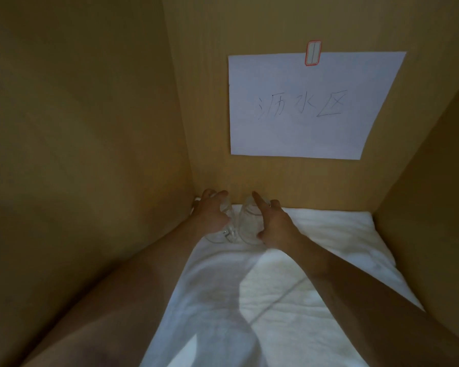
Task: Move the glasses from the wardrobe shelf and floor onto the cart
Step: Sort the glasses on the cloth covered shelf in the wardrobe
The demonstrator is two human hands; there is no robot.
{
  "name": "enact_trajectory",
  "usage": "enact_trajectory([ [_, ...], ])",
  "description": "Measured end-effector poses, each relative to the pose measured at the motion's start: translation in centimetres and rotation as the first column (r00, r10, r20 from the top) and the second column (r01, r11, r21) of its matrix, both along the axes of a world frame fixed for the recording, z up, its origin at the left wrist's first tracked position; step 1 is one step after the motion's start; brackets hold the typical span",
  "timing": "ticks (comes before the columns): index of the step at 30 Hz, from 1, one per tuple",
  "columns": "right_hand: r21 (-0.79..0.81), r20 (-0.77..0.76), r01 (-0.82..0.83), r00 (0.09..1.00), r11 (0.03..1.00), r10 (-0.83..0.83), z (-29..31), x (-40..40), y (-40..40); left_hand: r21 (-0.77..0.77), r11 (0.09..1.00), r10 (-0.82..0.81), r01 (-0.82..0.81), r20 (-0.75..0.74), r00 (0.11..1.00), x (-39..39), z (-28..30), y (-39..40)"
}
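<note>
Two clear glasses stand side by side on a white towel in the back left corner of a wooden wardrobe compartment. My left hand curls its fingers round the left glass. My right hand wraps the right glass, thumb low on its near side and index finger stretched up past its top. Both glasses rest on the towel. The cart is out of view.
A white paper sheet with handwritten characters is stuck to the back wall under a red-edged label. Wooden side walls close in on the left and the right. The towel covers the shelf floor.
</note>
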State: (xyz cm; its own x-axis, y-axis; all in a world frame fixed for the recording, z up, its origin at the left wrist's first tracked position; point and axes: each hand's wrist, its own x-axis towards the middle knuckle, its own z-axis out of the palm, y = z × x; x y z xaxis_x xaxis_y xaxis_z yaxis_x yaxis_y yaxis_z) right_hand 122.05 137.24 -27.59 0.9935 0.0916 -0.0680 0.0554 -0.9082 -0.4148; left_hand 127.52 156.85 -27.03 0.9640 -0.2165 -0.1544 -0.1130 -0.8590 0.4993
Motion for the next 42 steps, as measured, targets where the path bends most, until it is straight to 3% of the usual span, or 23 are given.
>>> enact_trajectory([
  [18, 0.045, -0.037, 0.064, 0.997, 0.997, -0.062, -0.6, 2.3, 0.9, 0.016, 0.999, 0.051, -0.052, 0.053, 0.997, 0.7, -0.1, -0.8],
  [26, 0.023, -0.037, 0.028, 0.999, 0.999, -0.027, -0.3, 1.7, 0.3, -0.082, 0.984, 0.163, -0.155, 0.094, 0.982, -1.3, -0.4, -1.5],
  [32, -0.007, 0.016, 0.021, 1.000, 1.000, -0.020, 0.8, -0.5, -0.5, 0.015, 0.988, 0.150, -0.156, 0.194, 0.970, -3.3, 1.3, -1.2],
  [42, -0.034, 0.020, -0.004, 1.000, 0.999, 0.005, 2.6, -5.9, -0.6, 0.033, 0.986, 0.152, -0.166, 0.257, 0.954, -9.1, 4.3, -1.0],
])
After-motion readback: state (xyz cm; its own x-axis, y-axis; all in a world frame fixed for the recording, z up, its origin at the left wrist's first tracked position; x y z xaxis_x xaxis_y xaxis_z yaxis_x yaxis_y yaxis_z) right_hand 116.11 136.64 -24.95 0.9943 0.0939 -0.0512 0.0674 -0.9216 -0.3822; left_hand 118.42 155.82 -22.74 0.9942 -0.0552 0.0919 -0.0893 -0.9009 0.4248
